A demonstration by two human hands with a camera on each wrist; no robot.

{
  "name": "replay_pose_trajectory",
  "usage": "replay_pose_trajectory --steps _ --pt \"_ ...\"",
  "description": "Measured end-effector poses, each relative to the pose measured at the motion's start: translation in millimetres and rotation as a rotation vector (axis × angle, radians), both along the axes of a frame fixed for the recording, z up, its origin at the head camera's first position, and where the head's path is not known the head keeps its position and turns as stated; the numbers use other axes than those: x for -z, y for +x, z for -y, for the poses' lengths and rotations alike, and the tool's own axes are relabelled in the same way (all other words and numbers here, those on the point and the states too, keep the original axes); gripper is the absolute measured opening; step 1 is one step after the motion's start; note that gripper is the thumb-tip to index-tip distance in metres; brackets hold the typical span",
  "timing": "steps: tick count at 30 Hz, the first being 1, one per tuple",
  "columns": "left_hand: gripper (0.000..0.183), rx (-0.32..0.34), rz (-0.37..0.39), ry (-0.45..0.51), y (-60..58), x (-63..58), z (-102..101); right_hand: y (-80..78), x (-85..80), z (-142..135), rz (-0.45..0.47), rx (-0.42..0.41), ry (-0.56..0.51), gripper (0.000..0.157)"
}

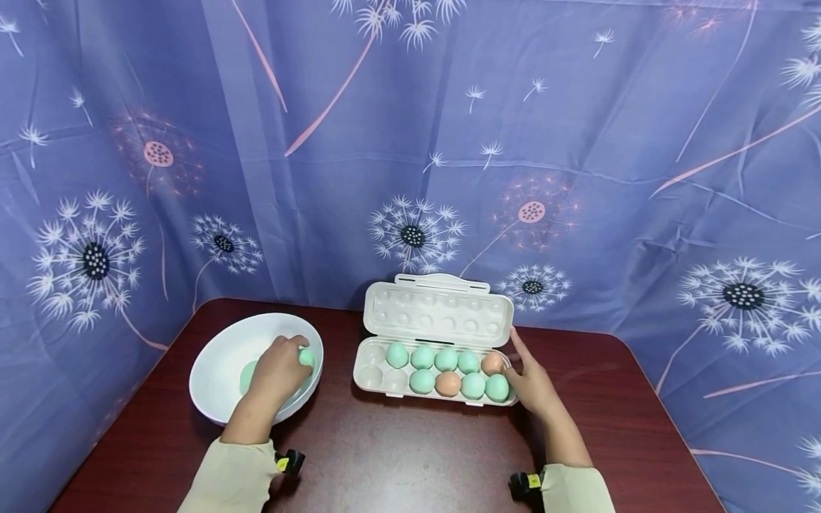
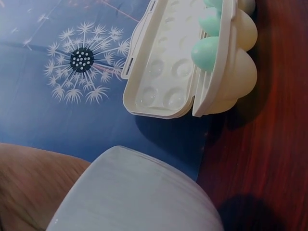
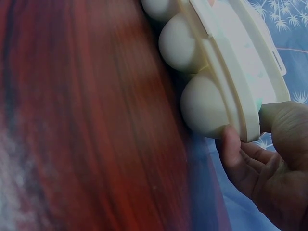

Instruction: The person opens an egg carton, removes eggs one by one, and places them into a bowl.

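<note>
Over the white bowl [image 1: 208,370], my left hand [image 1: 279,372] bends down and holds a mint-green egg [image 1: 306,358] between its fingers. Another green egg [image 1: 247,377] lies in the bowl, partly covered by that hand. To the right is an egg carton [image 1: 373,381], its lid [image 1: 436,324] raised. It bears several green eggs [image 1: 421,381] and two brown-orange eggs [image 1: 447,384]; bare cups show at its left end. My right hand [image 1: 537,388] grips the carton's right end; in the right wrist view the thumb goes over the rim, with fingers [image 3: 232,149] beneath.
The dark red wooden table [image 1: 410,463] carries both bowl and carton. Behind and beside it hangs a blue curtain [image 1: 321,214] with dandelion prints, close to the raised lid. Dark wrist cameras [image 1: 291,462] sit at both sleeves.
</note>
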State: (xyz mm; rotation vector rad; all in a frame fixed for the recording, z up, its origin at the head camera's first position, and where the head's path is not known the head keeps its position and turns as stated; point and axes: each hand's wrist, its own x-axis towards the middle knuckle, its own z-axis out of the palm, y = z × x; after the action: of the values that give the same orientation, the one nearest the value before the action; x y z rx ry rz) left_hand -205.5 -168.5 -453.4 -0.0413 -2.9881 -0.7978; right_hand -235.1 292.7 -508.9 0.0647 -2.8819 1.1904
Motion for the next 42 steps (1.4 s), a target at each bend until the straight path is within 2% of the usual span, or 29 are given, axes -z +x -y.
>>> replay_pose_trajectory --steps 19,26,34,42 --pt "0.047 -0.016 0.006 -0.048 -1.7 2.4 -1.1 -1.5 1.0 -0.2 -0.026 0.005 -0.014 0.083" --pt "0.047 -0.012 0.012 -0.057 -2.3 3.7 -1.6 -2.0 0.6 -1.2 -0.009 0.003 -0.017 0.082" --pt "0.046 -0.009 0.015 -0.042 -0.2 0.1 -1.2 0.5 0.3 0.6 -0.016 0.004 -0.017 0.08" --pt "0.041 -0.026 -0.034 -0.022 1.6 -5.2 -3.3 2.3 -2.2 1.9 -0.01 0.001 -0.026 0.079"
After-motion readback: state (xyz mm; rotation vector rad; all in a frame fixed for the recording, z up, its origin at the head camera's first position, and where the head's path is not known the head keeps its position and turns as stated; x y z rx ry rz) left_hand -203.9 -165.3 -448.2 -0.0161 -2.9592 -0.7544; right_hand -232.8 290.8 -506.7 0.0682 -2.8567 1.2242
